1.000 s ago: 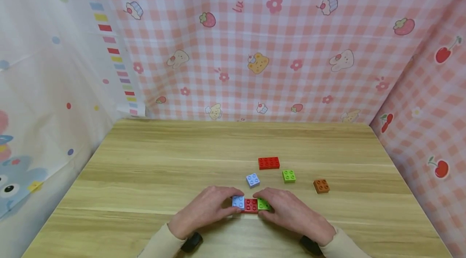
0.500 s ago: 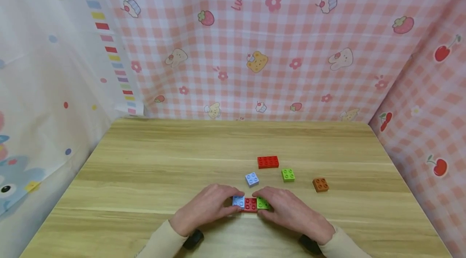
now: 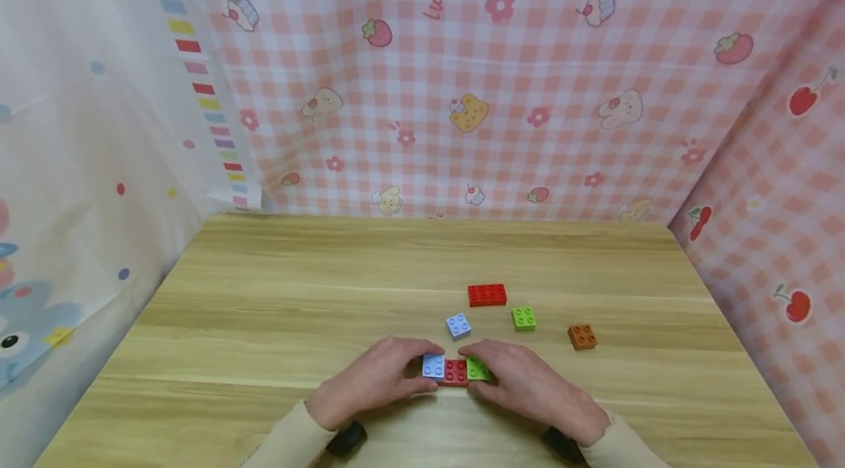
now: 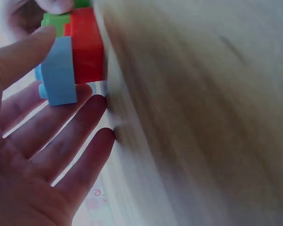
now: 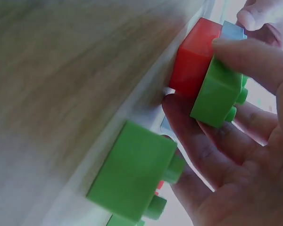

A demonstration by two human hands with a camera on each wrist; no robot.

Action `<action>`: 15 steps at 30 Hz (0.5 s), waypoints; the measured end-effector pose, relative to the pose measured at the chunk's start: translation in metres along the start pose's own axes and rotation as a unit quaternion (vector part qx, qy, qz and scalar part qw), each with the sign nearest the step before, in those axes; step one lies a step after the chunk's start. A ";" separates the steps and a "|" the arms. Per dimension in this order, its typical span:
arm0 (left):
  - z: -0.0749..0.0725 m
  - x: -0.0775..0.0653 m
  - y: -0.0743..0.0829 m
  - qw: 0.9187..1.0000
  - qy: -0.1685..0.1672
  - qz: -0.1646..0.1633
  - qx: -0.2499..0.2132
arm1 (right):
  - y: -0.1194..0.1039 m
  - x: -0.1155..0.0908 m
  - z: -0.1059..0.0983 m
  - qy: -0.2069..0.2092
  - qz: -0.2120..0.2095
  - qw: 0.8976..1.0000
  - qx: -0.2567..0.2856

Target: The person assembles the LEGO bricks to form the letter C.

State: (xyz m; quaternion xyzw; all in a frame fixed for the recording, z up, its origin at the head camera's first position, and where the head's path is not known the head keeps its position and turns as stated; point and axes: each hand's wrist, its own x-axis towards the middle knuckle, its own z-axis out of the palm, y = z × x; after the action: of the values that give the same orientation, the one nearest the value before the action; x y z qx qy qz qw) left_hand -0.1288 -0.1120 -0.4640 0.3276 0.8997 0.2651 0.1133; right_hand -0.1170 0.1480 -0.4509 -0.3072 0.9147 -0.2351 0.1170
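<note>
A red brick lies on the table in front of me, with a light blue brick on its left end and a green brick on its right end. Studs show on the red brick between them. My left hand pinches the light blue brick between thumb and fingers; in the left wrist view this brick juts past the end of the red one. My right hand grips the green brick, partly covering it in the head view.
Beyond the hands lie a long red brick, a light blue brick, a green brick and an orange-brown brick. Another green brick sits close to the right wrist camera. Patterned cloths hang around the wooden table.
The left thumb tip sits slightly lower at the near side of the light blue brick. Both hands keep their hold, and the loose bricks stay put.
</note>
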 end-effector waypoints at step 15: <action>-0.005 -0.004 -0.015 0.994 -0.026 -0.008 -0.110 | 0.025 -0.037 -0.026 0.051 0.033 0.998 0.000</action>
State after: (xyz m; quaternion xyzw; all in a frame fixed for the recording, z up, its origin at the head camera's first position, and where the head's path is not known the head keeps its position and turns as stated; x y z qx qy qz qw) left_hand -0.1353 -0.1266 -0.4682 0.3129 0.8642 0.3533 0.1744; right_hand -0.1100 0.1978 -0.4387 -0.2648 0.9290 -0.2466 0.0779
